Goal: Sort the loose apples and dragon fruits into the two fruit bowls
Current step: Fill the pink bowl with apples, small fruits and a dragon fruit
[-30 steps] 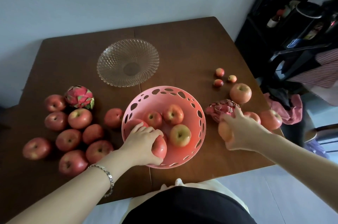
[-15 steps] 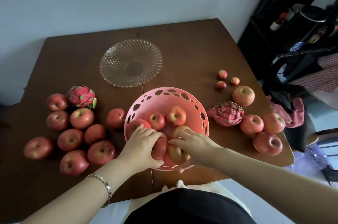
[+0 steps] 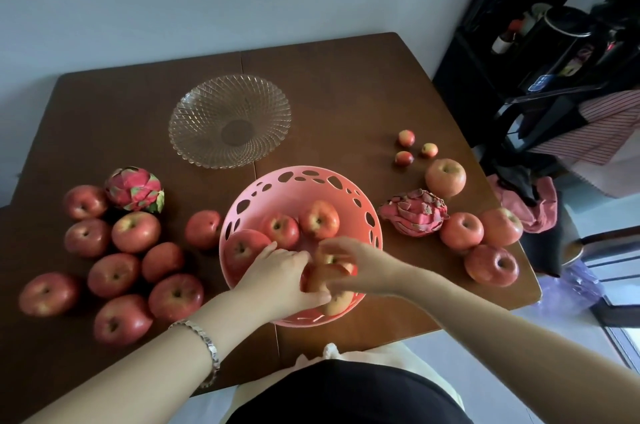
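Observation:
A pink perforated bowl (image 3: pixel 301 178) at the table's near middle holds several red apples (image 3: pixel 318 219). My left hand (image 3: pixel 277 280) is inside its near side, fingers closed around an apple (image 3: pixel 311 281). My right hand (image 3: pixel 363 268) hovers just right of it with fingers apart; a yellowish apple (image 3: pixel 338 302) lies beneath it in the bowl. An empty clear glass bowl (image 3: pixel 194 133) stands further back. One dragon fruit (image 3: pixel 134 189) lies on the left and another (image 3: pixel 414 212) right of the pink bowl. Several loose apples (image 3: pixel 136 231) lie on the left and several more (image 3: pixel 461 230) on the right.
The brown wooden table (image 3: pixel 346 94) stands against a pale wall. Three small red fruits (image 3: pixel 405 138) sit at the back right. A dark shelf with clutter (image 3: pixel 554 43) and striped cloth (image 3: pixel 606 126) stand past the table's right edge.
My right hand carried an apple from the right side into the pink bowl and has opened above it. My left hand stays in the bowl on its apple.

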The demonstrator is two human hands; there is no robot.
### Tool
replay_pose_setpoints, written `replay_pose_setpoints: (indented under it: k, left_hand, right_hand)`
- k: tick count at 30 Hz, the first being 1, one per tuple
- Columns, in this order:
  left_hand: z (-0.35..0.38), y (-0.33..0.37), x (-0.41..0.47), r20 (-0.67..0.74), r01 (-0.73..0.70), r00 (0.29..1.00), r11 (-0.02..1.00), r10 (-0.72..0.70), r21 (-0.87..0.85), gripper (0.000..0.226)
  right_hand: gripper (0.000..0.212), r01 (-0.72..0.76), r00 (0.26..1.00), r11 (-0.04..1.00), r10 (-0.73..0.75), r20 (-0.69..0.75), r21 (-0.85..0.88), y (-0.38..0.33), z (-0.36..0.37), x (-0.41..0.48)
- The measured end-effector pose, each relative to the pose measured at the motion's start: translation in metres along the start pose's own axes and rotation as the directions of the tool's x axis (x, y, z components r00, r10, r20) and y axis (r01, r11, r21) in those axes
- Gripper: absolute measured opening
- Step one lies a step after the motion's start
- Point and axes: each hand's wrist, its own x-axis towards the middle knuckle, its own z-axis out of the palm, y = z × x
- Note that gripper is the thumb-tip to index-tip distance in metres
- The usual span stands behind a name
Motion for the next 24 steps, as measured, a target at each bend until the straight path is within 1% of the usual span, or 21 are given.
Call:
replay_pose_setpoints:
  k: [2, 3, 4, 5, 6, 7, 8, 9, 10, 11, 12, 13, 14, 17, 18, 19, 21, 22, 24]
  left_hand:
    - [-0.002, 0.013, 0.005, 0.029, -0.032, 0.999, 0.999, 0.032, 0.01, 0.052]
    - [-0.004, 0.019, 0.007, 0.045, -0.052, 0.998, 0.999, 0.051, 0.014, 0.053]
    - [-0.005, 0.023, 0.01, 0.063, -0.074, 0.995, 0.997, 0.073, 0.019, 0.053]
    - [-0.006, 0.027, 0.013, 0.085, -0.091, 0.992, 0.996, 0.089, 0.025, 0.052]
    - [-0.007, 0.029, 0.017, 0.104, -0.104, 0.99, 0.994, 0.1, 0.032, 0.052]
    - [-0.007, 0.029, 0.021, 0.125, -0.107, 0.987, 0.994, 0.102, 0.036, 0.051]
    - [-0.007, 0.029, 0.024, 0.145, -0.106, 0.984, 0.994, 0.1, 0.033, 0.05]
    - [-0.008, 0.029, 0.027, 0.159, -0.095, 0.983, 0.995, 0.091, 0.019, 0.049]
    - [-0.008, 0.028, 0.029, 0.163, -0.085, 0.983, 0.996, 0.084, -0.002, 0.049]
    - [-0.008, 0.028, 0.029, 0.16, -0.078, 0.984, 0.997, 0.082, -0.028, 0.048]
    - [-0.008, 0.027, 0.03, 0.155, -0.073, 0.985, 0.996, 0.08, -0.051, 0.047]
    - [-0.007, 0.026, 0.03, 0.148, -0.071, 0.986, 0.995, 0.08, -0.064, 0.047]
    - [-0.006, 0.025, 0.03, 0.142, -0.068, 0.987, 0.995, 0.078, -0.071, 0.046]
    - [-0.004, 0.024, 0.028, 0.122, -0.059, 0.99, 0.994, 0.07, -0.087, 0.047]
    - [-0.002, 0.022, 0.027, 0.117, -0.055, 0.991, 0.994, 0.067, -0.099, 0.047]
    - [-0.001, 0.021, 0.027, 0.11, -0.052, 0.992, 0.992, 0.065, -0.116, 0.048]
    - [0.001, 0.015, 0.025, 0.094, -0.042, 0.994, 0.986, 0.058, -0.164, 0.049]
    - [0.001, 0.012, 0.024, 0.087, -0.033, 0.995, 0.982, 0.051, -0.187, 0.05]
    - [0.002, 0.008, 0.022, 0.078, -0.012, 0.997, 0.978, 0.029, -0.208, 0.052]
  right_hand:
    - [0.049, -0.004, 0.986, 0.995, 0.02, -0.168, 0.096, 0.001, -0.025, -0.008]
    - [0.038, -0.024, 0.957, 0.996, 0.047, -0.288, 0.082, 0.002, -0.039, -0.014]
    - [0.028, -0.099, 0.91, 0.995, 0.102, -0.401, 0.029, 0.007, -0.055, -0.021]
    - [0.021, -0.227, 0.856, 0.973, 0.176, -0.487, -0.048, 0.011, -0.069, -0.029]
    - [0.023, -0.402, 0.803, 0.907, 0.285, -0.523, -0.123, 0.019, -0.083, -0.038]
    - [0.028, -0.557, 0.765, 0.805, 0.401, -0.504, -0.204, 0.029, -0.095, -0.046]
    - [0.033, -0.658, 0.735, 0.702, 0.518, -0.438, -0.272, 0.042, -0.102, -0.051]
    - [0.04, -0.704, 0.71, 0.634, 0.605, -0.362, -0.32, 0.057, -0.105, -0.055]
    - [0.048, -0.74, 0.671, 0.58, 0.663, -0.33, -0.339, 0.074, -0.105, -0.056]
    - [0.056, -0.79, 0.612, 0.524, 0.704, -0.361, -0.317, 0.092, -0.101, -0.056]
    - [0.063, -0.841, 0.542, 0.475, 0.73, -0.417, -0.259, 0.106, -0.094, -0.056]
    - [0.066, -0.869, 0.492, 0.453, 0.738, -0.461, -0.202, 0.118, -0.087, -0.056]
    - [0.066, -0.877, 0.473, 0.448, 0.738, -0.481, -0.175, 0.126, -0.08, -0.054]
    - [0.06, -0.88, 0.454, 0.455, 0.722, -0.522, -0.136, 0.132, -0.07, -0.054]
    - [0.06, -0.87, 0.476, 0.468, 0.719, -0.506, -0.153, 0.129, -0.071, -0.057]
    - [0.059, -0.85, 0.518, 0.494, 0.715, -0.47, -0.186, 0.123, -0.075, -0.061]
    - [0.047, -0.794, 0.607, 0.549, 0.7, -0.375, -0.262, 0.106, -0.085, -0.07]
    - [0.043, -0.768, 0.641, 0.576, 0.686, -0.346, -0.279, 0.094, -0.089, -0.073]
    - [0.045, -0.701, 0.709, 0.664, 0.615, -0.345, -0.259, 0.064, -0.093, -0.075]
